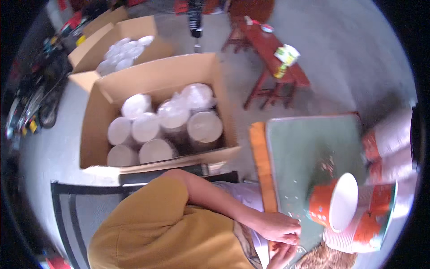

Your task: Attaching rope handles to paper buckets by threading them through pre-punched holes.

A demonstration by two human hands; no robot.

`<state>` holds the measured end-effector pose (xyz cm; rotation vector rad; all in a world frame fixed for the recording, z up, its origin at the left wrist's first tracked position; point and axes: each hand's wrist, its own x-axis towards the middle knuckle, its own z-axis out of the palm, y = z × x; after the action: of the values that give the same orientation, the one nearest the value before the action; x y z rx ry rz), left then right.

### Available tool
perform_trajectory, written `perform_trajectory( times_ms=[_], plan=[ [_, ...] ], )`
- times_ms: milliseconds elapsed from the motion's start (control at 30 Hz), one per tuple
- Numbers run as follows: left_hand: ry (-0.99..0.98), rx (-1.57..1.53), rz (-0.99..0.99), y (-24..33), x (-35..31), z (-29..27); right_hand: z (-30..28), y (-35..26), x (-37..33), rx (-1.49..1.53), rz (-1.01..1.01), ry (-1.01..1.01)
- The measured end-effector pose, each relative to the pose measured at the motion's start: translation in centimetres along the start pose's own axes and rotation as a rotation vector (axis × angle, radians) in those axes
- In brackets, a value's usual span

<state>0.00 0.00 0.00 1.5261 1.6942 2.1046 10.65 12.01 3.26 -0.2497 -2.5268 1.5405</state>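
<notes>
My left hand (278,227) comes in from the left over the near edge of the green-topped table (295,152), its fingers pinched together. Right below it, almost touching, is my right hand (283,256), with its fingers bent in toward the left one. Whatever lies between the fingertips is too small to make out. Beside the hands an orange-and-white paper bucket (322,201) lies tipped, its white open mouth showing. A nested stack of similar buckets (358,228) lies against it. Below these sits a brown, rough-looking piece of material (329,259).
Left of the table stands an open cardboard box (156,74) with several wrapped stacks of white round containers (145,127). Another open box (92,51) sits behind it. Farther off is a dark red bench (264,45). Pink-white wrapped stacks (392,139) line the right side.
</notes>
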Motion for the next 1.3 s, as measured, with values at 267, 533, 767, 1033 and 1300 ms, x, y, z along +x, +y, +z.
perform_trajectory(
  times_ms=[267,533,767,1033,1300],
  plan=[
    [-0.414,-0.52,-0.692,-0.4,-5.9,-0.5,6.6,3.7,-7.8,-0.05,0.166,-0.136],
    [-0.322,-0.698,-0.947,0.4,-3.5,-1.6,2.3,4.0,-14.8,0.596,0.334,0.236],
    [-0.322,-0.548,-0.987,-0.6,-4.4,-3.4,-1.2,4.4,-11.9,0.764,0.139,0.524],
    [-0.386,0.056,-0.69,1.5,-5.3,-2.1,1.9,1.7,-2.8,0.132,0.071,0.395],
    [-0.224,-0.003,-0.741,0.0,-5.1,-4.4,5.8,2.1,-1.0,0.599,0.053,0.199]
  ],
)
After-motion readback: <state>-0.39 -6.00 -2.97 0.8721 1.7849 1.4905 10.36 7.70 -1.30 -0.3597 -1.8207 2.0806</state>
